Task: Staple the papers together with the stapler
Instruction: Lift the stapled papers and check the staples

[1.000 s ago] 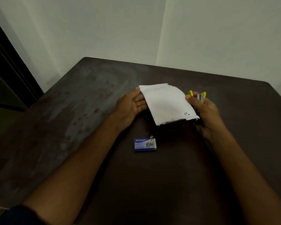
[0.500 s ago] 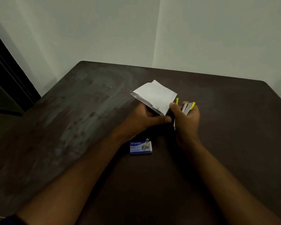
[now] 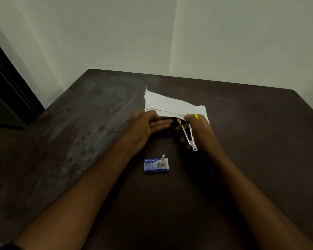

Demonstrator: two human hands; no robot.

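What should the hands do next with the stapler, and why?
Probably slide the stapler over the papers' near edge, ready to squeeze. The right hand holds it with jaws apart at that edge, and the left hand touches the papers beside it.

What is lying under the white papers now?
Straight fingers of the left hand show just below the near edge of the papers, beside the stapler in the right hand. Farther back the sheets cover the table, so anything lying there is hidden.
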